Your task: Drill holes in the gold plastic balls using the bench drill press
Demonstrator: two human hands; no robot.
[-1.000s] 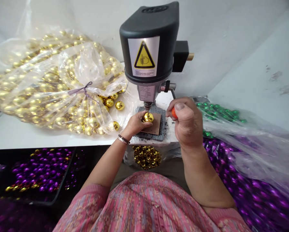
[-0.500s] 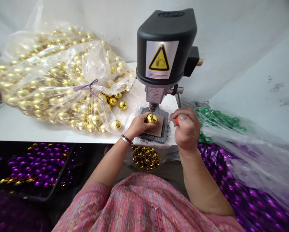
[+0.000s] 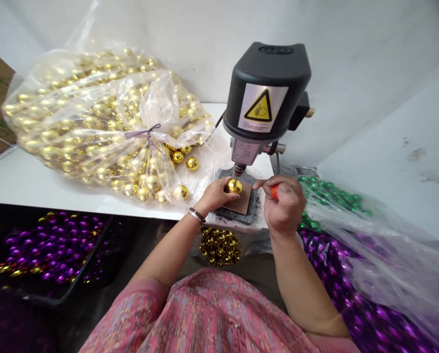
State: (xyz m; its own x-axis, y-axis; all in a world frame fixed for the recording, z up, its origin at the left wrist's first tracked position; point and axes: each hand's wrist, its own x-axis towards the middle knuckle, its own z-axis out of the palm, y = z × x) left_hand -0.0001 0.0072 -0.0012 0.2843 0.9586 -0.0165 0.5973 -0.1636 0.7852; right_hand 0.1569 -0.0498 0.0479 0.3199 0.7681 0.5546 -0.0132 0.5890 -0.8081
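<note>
A shiny gold ball sits under the bit of a black drill press, over a brown board on the grey base. The fingers and thumb of my left hand are closed round its left and lower sides. Whether the bit enters the ball is too small to tell. To the right of the press, my right hand is a fist round a red-orange handle; its link to the machine is hidden. Dark shavings lie around the base.
A large clear bag of gold balls fills the table's left, with a few loose gold balls beside it. Below the edge hangs a bag of gold balls. Purple balls lie lower left; green balls are at right.
The view has shifted, so the press and bags appear lower and further right. My right fist sits slightly closer to the press. Both hands keep their grips.
</note>
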